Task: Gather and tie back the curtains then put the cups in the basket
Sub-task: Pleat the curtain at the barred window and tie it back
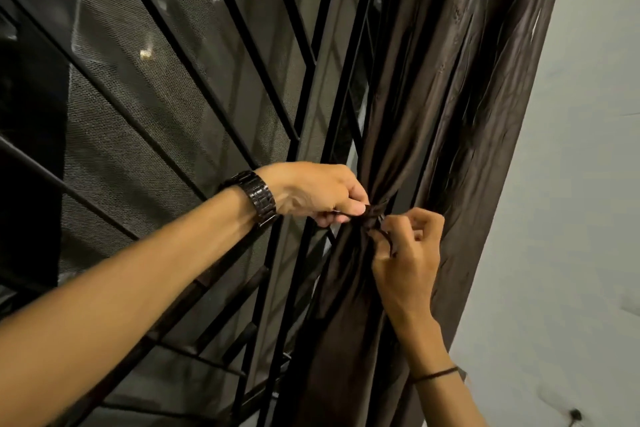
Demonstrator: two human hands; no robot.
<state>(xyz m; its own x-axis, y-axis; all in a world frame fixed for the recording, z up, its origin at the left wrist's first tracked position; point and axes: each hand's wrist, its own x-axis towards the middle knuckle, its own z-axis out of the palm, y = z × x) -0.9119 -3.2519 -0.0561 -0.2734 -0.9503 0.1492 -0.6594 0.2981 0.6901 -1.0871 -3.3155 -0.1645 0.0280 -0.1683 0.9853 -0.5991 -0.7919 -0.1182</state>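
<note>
A dark brown curtain hung gathered against a pale wall, beside a black window grille backed with mesh. The left hand, a dark watch on its wrist, pinched one end of a thin dark tie cinching the fabric. The right hand gripped the other end, a thin black band around its wrist.

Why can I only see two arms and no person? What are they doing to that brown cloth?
The camera sits on the person's head and looks forward and down, so you see only their own arms. The left hand, with a dark watch on its wrist, and the right hand both pinch a thin dark tie wrapped around a bunched brown curtain. Behind it is a window with black metal bars and mesh. A pale wall is on the right. No cups or basket show here.
</note>
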